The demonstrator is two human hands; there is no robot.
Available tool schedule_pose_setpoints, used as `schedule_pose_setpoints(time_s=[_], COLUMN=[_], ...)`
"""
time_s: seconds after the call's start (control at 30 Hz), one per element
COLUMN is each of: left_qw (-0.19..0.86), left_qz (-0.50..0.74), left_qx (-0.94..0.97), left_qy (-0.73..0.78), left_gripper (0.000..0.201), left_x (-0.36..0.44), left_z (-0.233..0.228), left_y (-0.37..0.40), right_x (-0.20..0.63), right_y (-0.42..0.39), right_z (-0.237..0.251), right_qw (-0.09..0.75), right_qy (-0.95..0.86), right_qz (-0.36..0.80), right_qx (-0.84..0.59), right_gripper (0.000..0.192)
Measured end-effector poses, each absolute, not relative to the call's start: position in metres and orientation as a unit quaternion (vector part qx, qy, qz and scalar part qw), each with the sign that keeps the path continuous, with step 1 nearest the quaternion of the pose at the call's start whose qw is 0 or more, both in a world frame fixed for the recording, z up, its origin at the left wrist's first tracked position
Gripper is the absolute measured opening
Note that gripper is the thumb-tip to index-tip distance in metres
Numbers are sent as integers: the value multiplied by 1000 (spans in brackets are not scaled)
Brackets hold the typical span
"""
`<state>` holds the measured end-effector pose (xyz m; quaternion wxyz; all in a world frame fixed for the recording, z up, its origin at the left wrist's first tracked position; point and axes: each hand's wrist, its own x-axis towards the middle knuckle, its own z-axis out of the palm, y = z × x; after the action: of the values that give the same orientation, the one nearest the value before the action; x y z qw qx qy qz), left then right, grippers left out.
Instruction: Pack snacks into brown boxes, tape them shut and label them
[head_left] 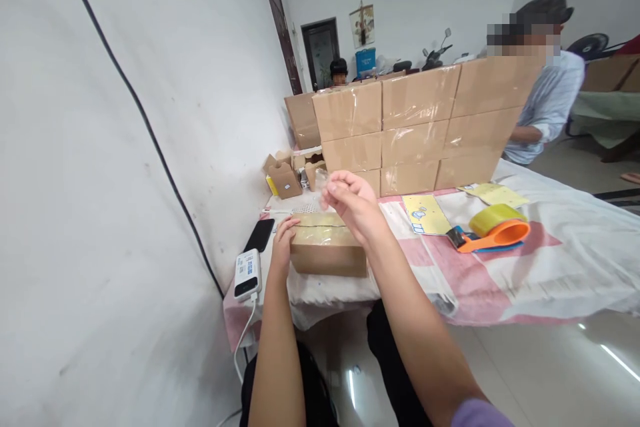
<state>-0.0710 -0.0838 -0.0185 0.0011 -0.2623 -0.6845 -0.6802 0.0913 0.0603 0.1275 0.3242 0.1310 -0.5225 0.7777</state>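
A closed cardboard box (327, 259) lies near the table's front edge, with shiny tape over the dark seam along its top. My left hand (284, 240) grips the box's left end, fingertips over the upper edge. Raised above the box's right part, my right hand (353, 203) has thumb and fingers pinched together on a small piece of clear tape (321, 180). To the right lies an orange tape dispenser (505, 235) with a yellowish roll, beside a yellow printed card (427, 215).
Stacked taped boxes (415, 127) form a wall behind the work area. Small open cartons (286, 177) stand at the back left. A phone (259, 235) and a white power bank (247, 273) with a cable lie by the wall. A person (543, 87) is beyond the stack at right.
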Motion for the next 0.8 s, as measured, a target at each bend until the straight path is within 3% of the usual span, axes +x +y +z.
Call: schedule_pose_setpoints(time_s=[0.13, 0.27, 0.4, 0.57, 0.67, 0.73, 0.8], left_qw=[-30, -68, -95, -129, -140, -141, -140], left_qz=[-671, -677, -690, -707, -710, -708, -708], left_qx=[-275, -293, -294, -286, -290, -288, -277], left_qy=[-688, -672, -655, -634, -627, -629, -634], left_gripper=[34, 41, 47, 58, 65, 65, 66], left_x=[-72, -67, -62, -57, -54, -53, -51], left_z=[-15, -10, -13, -21, -22, -21, -20], left_y=[-87, -86, -85, -93, -97, -97, -97], right_x=[28, -5, -24, -32, -22, -12, -3], right_y=[56, 35, 18, 17, 17, 15, 12], right_z=[101, 58, 36, 31, 35, 42, 51], right_qw=[271, 251, 244, 291, 331, 315, 259], right_qy=[-580, -618, -618, -705, -756, -755, -705], right_qz=[766, 745, 745, 640, 555, 566, 655], right_qx=[61, -21, -64, -91, -99, -99, -77], right_gripper=[34, 54, 48, 40, 45, 50, 50])
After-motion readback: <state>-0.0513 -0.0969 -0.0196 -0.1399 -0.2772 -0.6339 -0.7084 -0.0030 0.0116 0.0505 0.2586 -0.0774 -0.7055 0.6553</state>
